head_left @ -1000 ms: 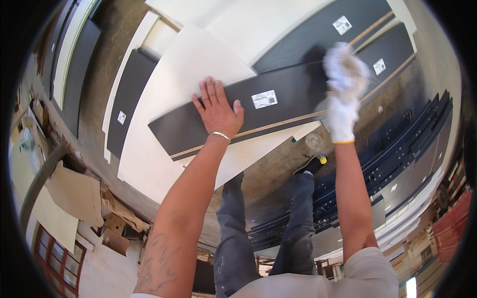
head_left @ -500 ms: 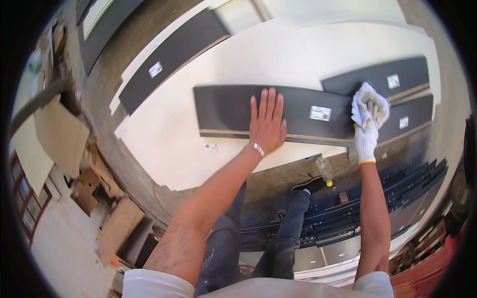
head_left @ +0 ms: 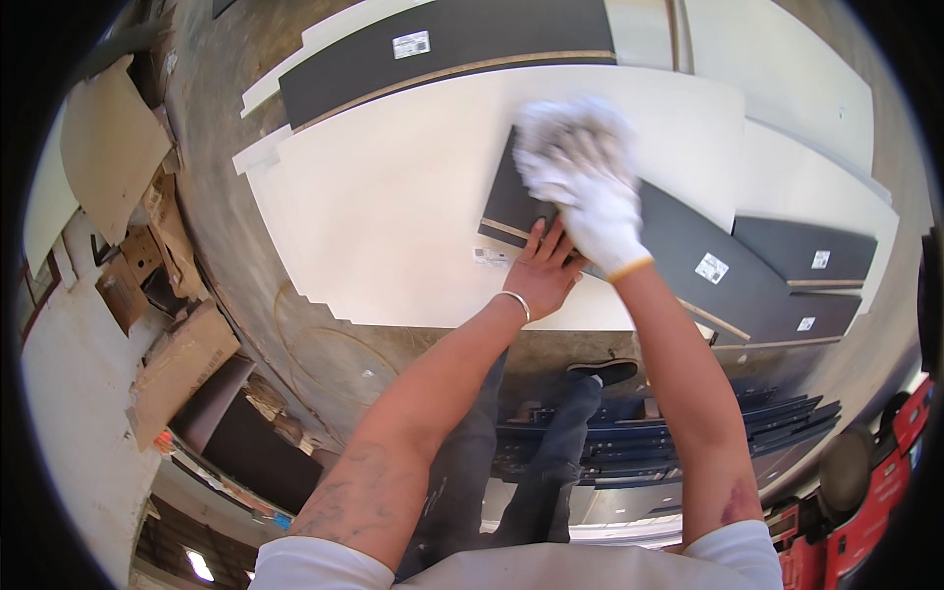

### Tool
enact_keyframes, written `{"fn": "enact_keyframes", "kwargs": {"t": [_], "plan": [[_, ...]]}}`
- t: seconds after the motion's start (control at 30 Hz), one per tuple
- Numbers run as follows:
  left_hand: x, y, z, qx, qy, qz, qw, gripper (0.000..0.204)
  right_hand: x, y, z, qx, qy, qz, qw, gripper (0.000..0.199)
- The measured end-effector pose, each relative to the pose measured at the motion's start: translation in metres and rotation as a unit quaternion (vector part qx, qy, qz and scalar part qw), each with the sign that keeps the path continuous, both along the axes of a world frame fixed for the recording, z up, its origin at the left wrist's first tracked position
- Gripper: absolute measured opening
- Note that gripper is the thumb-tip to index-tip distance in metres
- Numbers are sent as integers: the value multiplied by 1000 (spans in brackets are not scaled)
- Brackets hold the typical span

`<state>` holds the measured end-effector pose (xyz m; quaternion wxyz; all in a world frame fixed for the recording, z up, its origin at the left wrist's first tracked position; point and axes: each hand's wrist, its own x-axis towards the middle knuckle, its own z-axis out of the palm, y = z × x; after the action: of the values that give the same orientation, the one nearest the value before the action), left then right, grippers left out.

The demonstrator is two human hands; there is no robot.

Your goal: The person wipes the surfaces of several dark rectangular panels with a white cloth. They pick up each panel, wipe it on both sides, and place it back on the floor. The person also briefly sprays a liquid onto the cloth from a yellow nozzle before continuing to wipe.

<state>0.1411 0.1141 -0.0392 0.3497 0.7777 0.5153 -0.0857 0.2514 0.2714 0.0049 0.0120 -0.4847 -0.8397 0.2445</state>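
"Where's the dark panel (head_left: pixel 678 236)?"

"From my end, I see it lying on a large white board (head_left: pixel 383 197), slanting down to the right, a white label (head_left: pixel 711 267) on its face."

"And the hands?"

"I have the gloved right hand (head_left: pixel 595 197) gripping a white cloth (head_left: pixel 551 118) at the panel's left end, both blurred. The bare left hand (head_left: pixel 546 275) is open, fingers resting at the near edge, close beside the other."

"Further out?"

"A second panel (head_left: pixel 462 39) beyond the white board, and cardboard (head_left: pixel 182 374) on the left."
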Motion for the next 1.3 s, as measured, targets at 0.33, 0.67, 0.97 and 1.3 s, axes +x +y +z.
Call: {"fn": "enact_keyframes", "kwargs": {"t": [0.33, 0.67, 0.97, 1.3], "plan": [[-3, 5, -2, -146, -125, 84, 978, 55, -98, -9, -58, 87, 72, 48, 992, 48], [2, 8, 20, 62, -34, 0, 997, 66, 22, -2, 11, -71, 308, -254, 914, 35], [28, -18, -3, -214, -298, 165, 915, 54, -52, -53, -18, -88, 67, 274, 955, 59], [33, -27, -17, -138, -325, 219, 910, 63, -68, -56, -2, -38, 90, 77, 992, 55]]}}
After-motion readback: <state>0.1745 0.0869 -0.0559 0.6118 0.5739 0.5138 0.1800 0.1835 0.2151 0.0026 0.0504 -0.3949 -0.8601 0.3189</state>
